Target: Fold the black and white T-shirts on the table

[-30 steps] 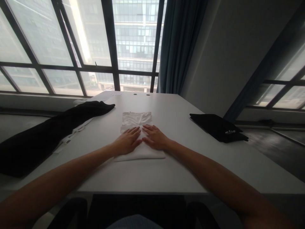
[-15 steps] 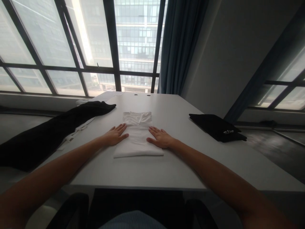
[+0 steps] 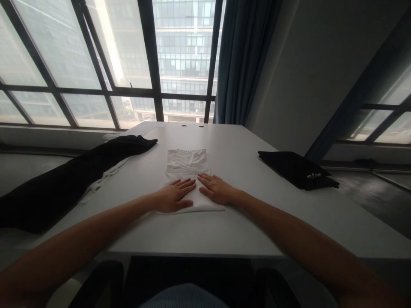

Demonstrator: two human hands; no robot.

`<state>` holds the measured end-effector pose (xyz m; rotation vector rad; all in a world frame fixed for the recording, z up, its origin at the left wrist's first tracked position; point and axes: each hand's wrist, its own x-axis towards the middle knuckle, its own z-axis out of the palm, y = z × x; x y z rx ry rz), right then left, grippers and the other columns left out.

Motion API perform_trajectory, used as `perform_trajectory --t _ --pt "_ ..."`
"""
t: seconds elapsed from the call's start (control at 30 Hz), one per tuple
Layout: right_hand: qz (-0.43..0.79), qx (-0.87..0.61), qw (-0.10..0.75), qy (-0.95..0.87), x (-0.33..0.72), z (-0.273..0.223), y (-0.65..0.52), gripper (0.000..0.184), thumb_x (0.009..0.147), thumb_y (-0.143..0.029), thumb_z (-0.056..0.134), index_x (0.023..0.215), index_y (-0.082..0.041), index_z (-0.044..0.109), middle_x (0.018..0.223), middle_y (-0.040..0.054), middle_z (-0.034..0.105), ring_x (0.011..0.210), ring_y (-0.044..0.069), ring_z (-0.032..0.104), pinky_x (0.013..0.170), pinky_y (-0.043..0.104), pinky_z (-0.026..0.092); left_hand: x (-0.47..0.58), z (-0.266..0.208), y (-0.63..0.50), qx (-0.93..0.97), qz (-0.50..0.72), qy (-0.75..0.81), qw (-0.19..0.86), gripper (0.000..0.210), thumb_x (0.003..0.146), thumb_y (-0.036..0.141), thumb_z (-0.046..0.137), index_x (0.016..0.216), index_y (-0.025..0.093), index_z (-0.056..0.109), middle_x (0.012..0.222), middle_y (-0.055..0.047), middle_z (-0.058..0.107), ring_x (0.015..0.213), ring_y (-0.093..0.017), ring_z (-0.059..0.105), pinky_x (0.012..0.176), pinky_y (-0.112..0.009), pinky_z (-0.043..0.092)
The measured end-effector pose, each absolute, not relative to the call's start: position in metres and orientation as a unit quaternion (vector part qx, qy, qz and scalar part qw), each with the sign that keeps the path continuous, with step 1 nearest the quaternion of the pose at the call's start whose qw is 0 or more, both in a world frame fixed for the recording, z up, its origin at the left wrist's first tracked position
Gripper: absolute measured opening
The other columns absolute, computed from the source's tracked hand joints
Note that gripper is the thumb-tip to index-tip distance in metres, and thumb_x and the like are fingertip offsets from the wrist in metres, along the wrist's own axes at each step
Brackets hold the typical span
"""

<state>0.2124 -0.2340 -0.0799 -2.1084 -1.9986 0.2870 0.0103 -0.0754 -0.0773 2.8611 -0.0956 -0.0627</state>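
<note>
Shifting inward from nine and three o'clock, bare left hand (image 3: 176, 196) and bare right hand (image 3: 216, 189) are apparently smoothing the folded white fabric garment (image 3: 188, 164), flat, gripping nothing.

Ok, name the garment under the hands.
The folded white garment in the middle; the left hand and right hand touch neither the long black garment nor the folded black garment.

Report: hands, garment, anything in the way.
Left hand, right hand: flat on white garment. Far end creased. Black cloth left, folded black cloth right, neither blocking.
</note>
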Motion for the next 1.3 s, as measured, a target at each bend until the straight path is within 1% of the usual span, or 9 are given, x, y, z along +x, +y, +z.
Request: perform_trajectory --t 0.13,0.23,0.33,0.6,0.8,0.97,1.13,1.2,1.3 --pt "0.043 -0.700 0.174 -0.692 0.242 -0.084 -0.235 0.049 0.101 -0.031 0.045 0.145 -0.018 0.060 0.156 0.0118 0.051 0.144 0.027 0.048 0.122 0.046 0.034 -0.006 -0.060 -0.024 0.981 -0.044 -0.021 0.188 0.072 0.098 0.060 0.055 0.157 0.021 0.045 0.168 -0.012 0.031 0.155 -0.030 0.029 0.126 -0.044 0.022" --pt "0.034 -0.679 0.203 -0.704 0.261 -0.080 -0.238 0.043 0.087 -0.015 0.057 0.127 -0.021 0.074 0.143 0.0095 0.064 0.130 0.027 0.062 0.115 0.042 0.045 -0.022 -0.050 0.017 0.969 -0.031 -0.008 0.245 0.059 0.089 0.059 0.068 0.136 0.024 0.068 0.154 -0.011 0.054 0.141 -0.029 0.051 0.119 -0.041 0.037" --pt "0.061 -0.650 0.228 -0.722 0.269 -0.075 -0.242 0.042 0.078 -0.007 0.062 0.113 -0.023 0.079 0.136 0.0093 0.068 0.124 0.027 0.065 0.112 0.041 0.048 -0.029 -0.049 0.034 0.965 -0.021 -0.013 0.260 0.047 0.084 0.059 0.075 0.118 0.027 0.078 0.148 -0.009 0.061 0.134 -0.030 0.056 0.116 -0.041 0.041" --pt "0.072 -0.605 0.295 -0.736 0.259 -0.075 -0.239 0.026 0.079 -0.005 0.060 0.088 -0.020 0.078 0.111 0.0092 0.076 0.103 0.023 0.072 0.101 0.037 0.052 -0.013 -0.055 0.007 0.967 0.074 -0.046 0.241 0.032 0.089 0.052 0.072 0.091 0.022 0.084 0.107 -0.011 0.071 0.100 -0.023 0.065 0.101 -0.036 0.050" --pt "0.101 -0.618 0.261 -0.734 0.249 -0.048 -0.252 0.027 0.080 -0.006 0.056 0.093 -0.019 0.077 0.098 0.0069 0.078 0.092 0.021 0.071 0.091 0.034 0.053 -0.020 -0.036 -0.005 0.943 0.039 -0.100 0.315 0.037 0.089 0.055 0.072 0.092 0.021 0.083 0.108 -0.013 0.074 0.098 -0.024 0.069 0.095 -0.036 0.054" --pt "0.282 -0.582 0.283 -0.708 0.249 -0.029 -0.260 0.010 0.078 -0.022 0.070 0.085 -0.017 0.076 0.086 0.0052 0.076 0.082 0.020 0.069 0.083 0.033 0.054 -0.023 -0.019 -0.018 0.886 -0.042 -0.132 0.443 0.042 0.084 0.059 0.076 0.088 0.017 0.081 0.097 -0.014 0.076 0.090 -0.025 0.070 0.090 -0.037 0.056" --pt "0.344 -0.648 0.489 -0.472 0.249 -0.038 -0.240 0.017 0.076 -0.028 0.076 0.086 -0.015 0.071 0.079 0.0047 0.072 0.068 0.017 0.066 0.062 0.028 0.055 -0.007 -0.038 -0.017 0.777 0.125 0.077 0.613 0.061 0.062 0.066 0.088 0.090 0.014 0.073 0.083 -0.008 0.072 0.075 -0.022 0.067 0.069 -0.034 0.057" --pt "0.333 -0.710 0.495 -0.375 0.249 -0.043 -0.234 0.017 0.081 -0.025 0.072 0.095 -0.015 0.070 0.076 0.0040 0.070 0.064 0.016 0.065 0.056 0.026 0.053 0.000 -0.050 -0.013 0.743 0.166 0.167 0.627 0.064 0.063 0.066 0.088 0.097 0.015 0.071 0.085 -0.006 0.070 0.072 -0.019 0.066 0.066 -0.033 0.056" --pt "0.336 -0.760 0.464 -0.307 0.250 -0.047 -0.233 0.035 0.090 -0.026 0.066 0.123 -0.014 0.064 0.073 0.0019 0.067 0.060 0.015 0.062 0.050 0.025 0.051 0.006 -0.065 -0.009 0.734 0.158 0.252 0.610 0.073 0.061 0.057 0.091 0.116 0.016 0.067 0.076 0.000 0.064 0.064 -0.015 0.061 0.060 -0.030 0.053"
